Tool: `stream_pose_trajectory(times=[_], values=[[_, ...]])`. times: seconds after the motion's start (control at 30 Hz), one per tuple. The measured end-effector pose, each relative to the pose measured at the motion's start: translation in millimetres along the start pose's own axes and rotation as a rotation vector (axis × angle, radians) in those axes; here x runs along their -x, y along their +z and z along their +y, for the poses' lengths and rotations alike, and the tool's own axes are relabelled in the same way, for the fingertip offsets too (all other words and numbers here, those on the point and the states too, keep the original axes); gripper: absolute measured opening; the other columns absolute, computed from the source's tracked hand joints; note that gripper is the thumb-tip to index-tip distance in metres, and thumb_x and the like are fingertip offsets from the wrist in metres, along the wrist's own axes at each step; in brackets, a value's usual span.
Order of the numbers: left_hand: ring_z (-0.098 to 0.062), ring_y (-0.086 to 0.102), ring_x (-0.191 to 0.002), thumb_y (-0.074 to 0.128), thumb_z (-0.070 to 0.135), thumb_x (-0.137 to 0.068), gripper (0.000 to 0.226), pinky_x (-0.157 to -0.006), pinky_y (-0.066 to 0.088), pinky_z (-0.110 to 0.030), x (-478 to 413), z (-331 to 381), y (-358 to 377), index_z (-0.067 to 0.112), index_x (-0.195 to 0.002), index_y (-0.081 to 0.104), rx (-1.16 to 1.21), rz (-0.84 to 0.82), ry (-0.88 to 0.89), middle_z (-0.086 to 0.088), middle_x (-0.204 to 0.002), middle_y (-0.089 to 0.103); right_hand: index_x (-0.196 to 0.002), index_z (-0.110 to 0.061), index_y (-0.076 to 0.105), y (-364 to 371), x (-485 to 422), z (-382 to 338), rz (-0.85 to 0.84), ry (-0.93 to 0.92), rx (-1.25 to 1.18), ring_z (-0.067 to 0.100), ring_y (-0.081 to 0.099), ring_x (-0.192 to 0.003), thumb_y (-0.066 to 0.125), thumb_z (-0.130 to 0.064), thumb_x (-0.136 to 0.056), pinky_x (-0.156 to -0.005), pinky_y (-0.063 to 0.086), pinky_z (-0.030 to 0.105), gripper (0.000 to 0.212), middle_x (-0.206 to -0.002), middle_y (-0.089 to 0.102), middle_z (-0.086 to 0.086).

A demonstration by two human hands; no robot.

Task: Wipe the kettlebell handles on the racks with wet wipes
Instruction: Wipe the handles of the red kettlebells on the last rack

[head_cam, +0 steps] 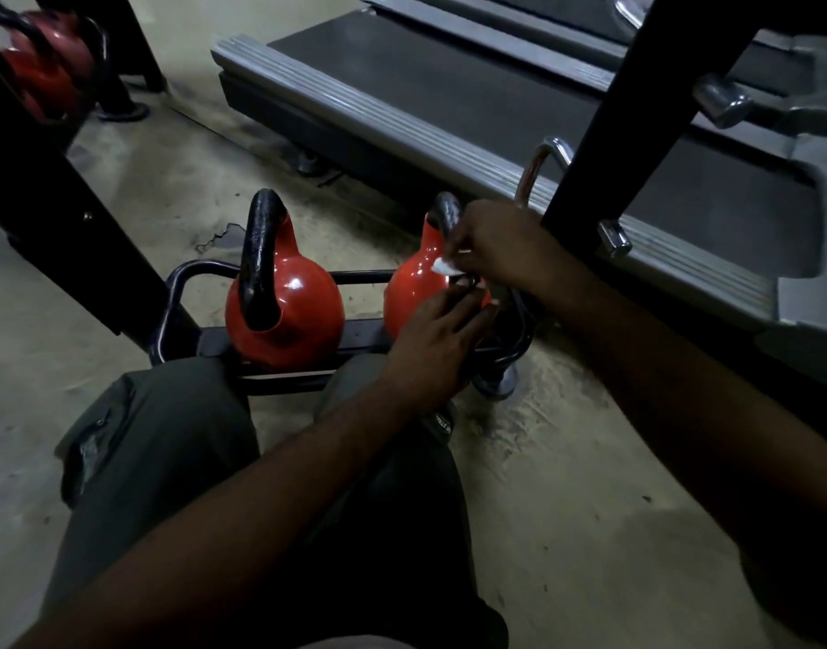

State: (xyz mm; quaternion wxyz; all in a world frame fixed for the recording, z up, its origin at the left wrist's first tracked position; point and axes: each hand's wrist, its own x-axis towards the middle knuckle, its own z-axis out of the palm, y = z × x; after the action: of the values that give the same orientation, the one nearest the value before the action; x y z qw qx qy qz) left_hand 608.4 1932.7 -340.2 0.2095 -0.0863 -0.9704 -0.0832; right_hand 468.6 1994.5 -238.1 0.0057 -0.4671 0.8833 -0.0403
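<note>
Two red kettlebells with black handles stand on the low black rack (pixel 182 292). The left kettlebell (pixel 289 316) is untouched. My right hand (pixel 500 241) pinches a small white wet wipe (pixel 446 267) against the black handle (pixel 446 213) of the right kettlebell (pixel 413 283). My left hand (pixel 437 339) lies over the front of that kettlebell's body with fingers fairly straight, hiding its lower right side.
A treadmill deck (pixel 402 105) runs behind the rack. A black upright post (pixel 636 114) with chrome pegs stands at the right. More red kettlebells (pixel 46 63) sit at top left behind another black post. My knees are close in front of the rack on the concrete floor.
</note>
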Motion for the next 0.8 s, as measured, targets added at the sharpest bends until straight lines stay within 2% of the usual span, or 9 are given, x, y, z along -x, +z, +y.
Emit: stream_pose_trajectory(times=[0.1, 0.2, 0.3, 0.37, 0.43, 0.53, 0.6, 0.7, 0.8], values=[[-0.04, 0.05, -0.126, 0.046, 0.028, -0.077, 0.061, -0.102, 0.043, -0.045, -0.1, -1.3, -0.9, 0.003, -0.132, 0.058, 0.005, -0.011, -0.012, -0.018, -0.141, 0.054, -0.102, -0.014, 0.073, -3.3, -32.8, -16.7, -0.08, 0.106, 0.101, 0.028, 0.066, -0.091, 0.073, -0.029, -0.08, -0.068, 0.04, 0.028, 0.026, -0.098, 0.07, 0.008], [-0.038, 0.055, -0.123, 0.04, 0.032, -0.08, 0.06, -0.099, 0.046, -0.042, -1.1, -4.0, -6.3, 0.004, -0.129, 0.061, 0.028, 0.016, -0.003, -0.017, -0.138, 0.057, -0.089, -0.019, 0.077, -7.7, -45.8, 3.6, -0.074, 0.115, -0.056, 0.014, 0.064, -0.086, 0.077, -0.033, -0.078, -0.076, 0.049, 0.029, 0.018, -0.091, 0.07, -0.004], [-0.034, 0.048, -0.127, 0.044, 0.031, -0.084, 0.057, -0.105, 0.04, -0.042, -7.1, -13.6, -11.3, 0.006, -0.133, 0.059, 0.101, 0.06, -0.062, -0.017, -0.142, 0.052, -0.093, -0.011, 0.076, 12.8, -20.7, 32.4, 0.077, 0.26, -0.666, 0.004, 0.061, -0.07, 0.073, -0.01, -0.084, -0.071, 0.052, 0.026, 0.009, -0.086, 0.068, 0.006], [-0.031, 0.043, -0.13, 0.047, 0.028, -0.09, 0.051, -0.109, 0.034, -0.039, -16.1, -23.6, -12.3, 0.008, -0.135, 0.057, 0.113, 0.123, -0.143, -0.017, -0.144, 0.05, -0.091, -0.008, 0.072, 26.5, -7.2, 38.0, 0.071, 0.395, -1.102, 0.01, 0.064, -0.067, 0.068, 0.001, -0.086, -0.063, 0.055, 0.023, 0.011, -0.082, 0.067, 0.013], [-0.03, 0.041, -0.134, 0.047, 0.032, -0.095, 0.048, -0.11, 0.036, -0.041, -26.4, -34.6, -12.0, 0.011, -0.138, 0.054, 0.119, 0.097, -0.182, -0.016, -0.146, 0.047, -0.088, -0.007, 0.069, 31.1, -18.4, 41.2, 0.059, 0.421, -1.247, 0.013, 0.067, -0.063, 0.063, 0.006, -0.088, -0.058, 0.056, 0.022, 0.015, -0.077, 0.068, 0.012], [-0.03, 0.041, -0.136, 0.047, 0.038, -0.096, 0.05, -0.109, 0.037, -0.046, -36.1, -45.6, -12.2, 0.015, -0.14, 0.052, 0.137, 0.007, -0.179, -0.014, -0.148, 0.046, -0.083, -0.012, 0.07, 17.0, -45.5, 42.4, 0.134, 0.375, -1.027, 0.007, 0.063, -0.057, 0.062, 0.008, -0.086, -0.059, 0.054, 0.026, 0.021, -0.073, 0.066, 0.008], [-0.029, 0.045, -0.133, 0.051, 0.038, -0.094, 0.049, -0.108, 0.037, -0.043, -37.2, -48.6, -12.6, 0.015, -0.137, 0.055, 0.152, 0.008, -0.169, -0.014, -0.146, 0.049, -0.087, -0.02, 0.077, 4.7, -55.4, 35.9, 0.148, 0.232, -0.629, 0.01, 0.067, -0.071, 0.07, -0.004, -0.081, -0.073, 0.055, 0.031, 0.018, -0.083, 0.072, 0.005], [-0.029, 0.051, -0.127, 0.058, 0.034, -0.092, 0.042, -0.103, 0.039, -0.039, -36.5, -49.7, -9.8, 0.011, -0.127, 0.063, 0.165, 0.07, -0.125, -0.014, -0.138, 0.057, -0.095, -0.025, 0.078, -0.5, -65.3, 12.3, -0.025, 0.053, -0.05, 0.02, 0.068, -0.097, 0.071, -0.018, -0.081, -0.082, 0.05, 0.028, 0.017, -0.105, 0.073, -0.002], [-0.03, 0.052, -0.124, 0.056, 0.033, -0.093, 0.041, -0.102, 0.039, -0.038, -35.6, -50.0, -5.1, 0.01, -0.126, 0.064, 0.183, 0.108, -0.132, -0.016, -0.137, 0.057, -0.097, -0.016, 0.078, -2.5, -91.2, 0.5, -0.056, 0.094, 0.04, 0.03, 0.067, -0.096, 0.069, -0.021, -0.082, -0.077, 0.05, 0.03, 0.018, -0.101, 0.071, 0.01]])
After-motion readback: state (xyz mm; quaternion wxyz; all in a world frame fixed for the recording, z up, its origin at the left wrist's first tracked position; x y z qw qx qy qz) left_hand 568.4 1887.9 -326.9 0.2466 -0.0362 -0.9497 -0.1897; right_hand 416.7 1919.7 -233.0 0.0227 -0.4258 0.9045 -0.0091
